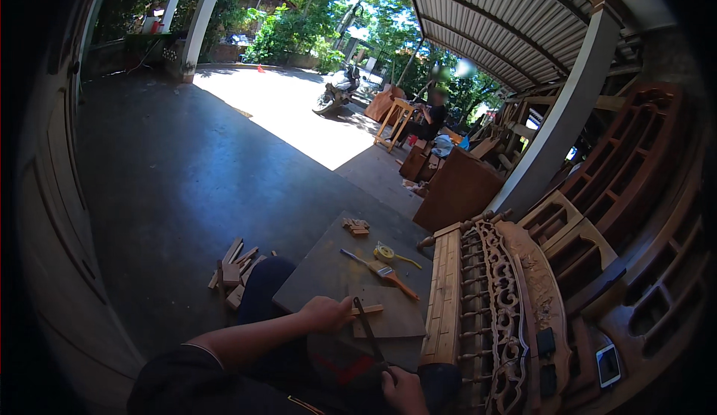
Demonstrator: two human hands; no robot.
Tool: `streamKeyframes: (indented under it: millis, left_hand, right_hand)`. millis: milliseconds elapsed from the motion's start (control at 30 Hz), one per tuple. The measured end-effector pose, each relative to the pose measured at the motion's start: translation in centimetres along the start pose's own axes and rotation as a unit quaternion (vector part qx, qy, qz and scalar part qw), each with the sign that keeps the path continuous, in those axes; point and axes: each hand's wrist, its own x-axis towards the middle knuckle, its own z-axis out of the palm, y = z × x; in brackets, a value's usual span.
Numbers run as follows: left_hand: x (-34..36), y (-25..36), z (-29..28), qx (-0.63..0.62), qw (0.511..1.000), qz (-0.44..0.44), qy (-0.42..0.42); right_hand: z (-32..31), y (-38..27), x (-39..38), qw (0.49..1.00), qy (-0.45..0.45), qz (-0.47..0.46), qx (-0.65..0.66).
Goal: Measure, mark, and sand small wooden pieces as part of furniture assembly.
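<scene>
Wood strip, head view: a short, narrow piece (371, 310) at the lower centre of the frame, its long axis nearly level, free end pointing right and tipped slightly upward.
Dark tool: a long, slender implement (367, 327), slanting from upper left to lower right; its upper end crosses the wood strip just beside the fingers. Whether it touches the strip cannot be told.
Left hand: closed on the strip's left end (327, 315), knuckles upward, the bare forearm entering from the lower left below a dark sleeve.
Right hand: at the lower edge of the frame (404, 391), wrapped around the tool's lower end, well apart from the left hand.
Appearance of strip: pale yellow-brown, straight-sided, lighter than the thin square board (396, 324) beneath it.
Appearance of tool: nearly black, narrow; edge detail too dark to tell.
Surface: grey, flat (310, 284), bearing the square board, a paintbrush (383, 272) and a yellow tape measure (384, 252) above it, and small wood blocks (356, 226) near the top edge.
Carved panel: openwork with turned spindles (499, 288), lower right of the frame.
</scene>
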Motion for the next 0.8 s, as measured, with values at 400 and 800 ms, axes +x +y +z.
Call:
streamKeyframes:
  millis: [400,800]
  left_hand:
    - [-0.8,0.9,-0.3,-0.005,0.999,0.048,-0.024]
    - [-0.5,0.6,-0.1,-0.042,0.998,0.041,0.022]
  right_hand:
    - [1.0,-2.1,1.7,0.999,-0.006,0.036,-0.026]
    - [2.8,-3.6,3.3,0.998,0.052,0.000,-0.037]
